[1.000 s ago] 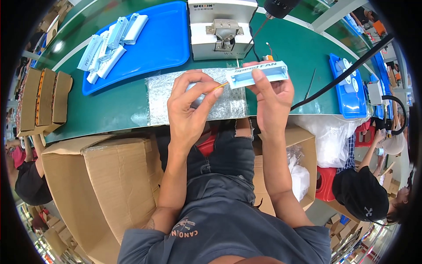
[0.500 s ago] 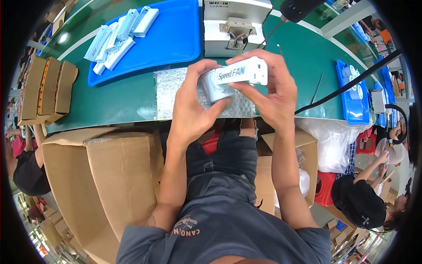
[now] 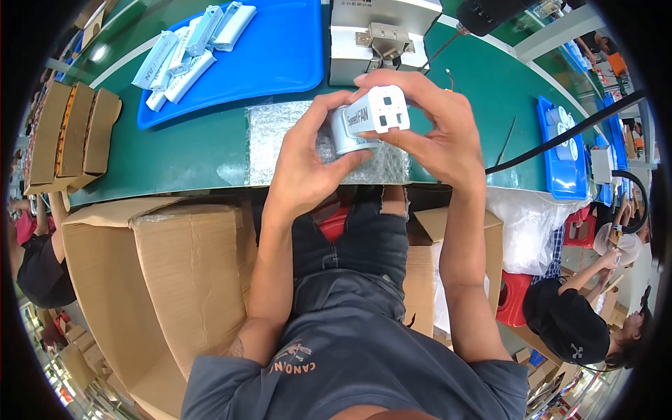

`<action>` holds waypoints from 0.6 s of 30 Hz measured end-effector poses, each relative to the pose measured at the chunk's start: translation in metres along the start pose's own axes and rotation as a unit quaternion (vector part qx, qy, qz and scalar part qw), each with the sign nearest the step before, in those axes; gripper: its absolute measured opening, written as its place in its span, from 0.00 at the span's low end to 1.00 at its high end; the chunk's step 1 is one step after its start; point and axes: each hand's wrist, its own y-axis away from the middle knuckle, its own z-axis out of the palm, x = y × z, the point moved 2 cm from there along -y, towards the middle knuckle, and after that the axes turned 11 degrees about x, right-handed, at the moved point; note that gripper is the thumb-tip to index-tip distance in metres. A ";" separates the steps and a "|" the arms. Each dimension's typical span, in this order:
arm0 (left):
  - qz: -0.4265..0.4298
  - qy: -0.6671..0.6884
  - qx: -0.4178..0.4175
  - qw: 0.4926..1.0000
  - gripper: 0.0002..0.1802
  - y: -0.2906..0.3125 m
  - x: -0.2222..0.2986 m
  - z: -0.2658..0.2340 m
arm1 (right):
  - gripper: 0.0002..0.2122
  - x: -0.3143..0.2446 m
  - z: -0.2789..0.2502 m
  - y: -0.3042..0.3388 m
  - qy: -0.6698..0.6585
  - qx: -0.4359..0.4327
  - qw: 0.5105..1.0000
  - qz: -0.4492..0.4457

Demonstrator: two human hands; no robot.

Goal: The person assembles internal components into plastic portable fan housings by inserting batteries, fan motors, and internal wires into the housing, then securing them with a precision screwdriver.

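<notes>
Above the near edge of the green bench, both hands hold a pale blue and white handheld fan housing (image 3: 358, 120). My left hand (image 3: 302, 164) is closed round its rounded pale blue part, thumb low on the side. My right hand (image 3: 448, 143) grips the white handle-like part, fingers over the top and thumb beneath. The handle's end faces me and shows several small dark openings; dark lettering runs along its side. Whether the two parts are joined cannot be made out. Below the hands lies a sheet of bubble wrap (image 3: 269, 150).
A blue tray (image 3: 280, 66) at left holds several pale blue handle pieces (image 3: 187, 80). Behind my hands stands a metal screw-feeding machine (image 3: 381, 42), with an electric screwdriver (image 3: 483, 15) hanging beside it. Another blue tray (image 3: 568, 178) is at right. Cardboard boxes (image 3: 189, 280) stand below the bench.
The housing has turned in my hands, so the handle's end now faces me more squarely. My right hand has shifted slightly right.
</notes>
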 end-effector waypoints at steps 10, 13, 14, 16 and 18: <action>0.092 -0.101 0.048 0.989 0.31 -0.001 0.000 0.001 | 0.21 0.003 0.008 0.001 -0.029 0.016 0.998 0.053; 0.060 -0.068 0.024 0.996 0.32 -0.003 0.001 0.003 | 0.22 -0.008 -0.015 0.000 -0.108 0.135 0.983 0.064; 0.052 -0.061 0.013 0.997 0.32 -0.003 0.002 0.005 | 0.23 -0.010 -0.021 -0.001 -0.136 0.190 0.968 0.094; 0.051 -0.052 -0.005 0.997 0.33 -0.005 0.004 0.008 | 0.22 -0.024 -0.014 -0.007 -0.078 0.185 0.974 0.103; 0.056 -0.055 -0.013 0.997 0.34 -0.004 0.007 0.006 | 0.19 -0.023 -0.006 -0.008 0.078 0.113 0.988 0.064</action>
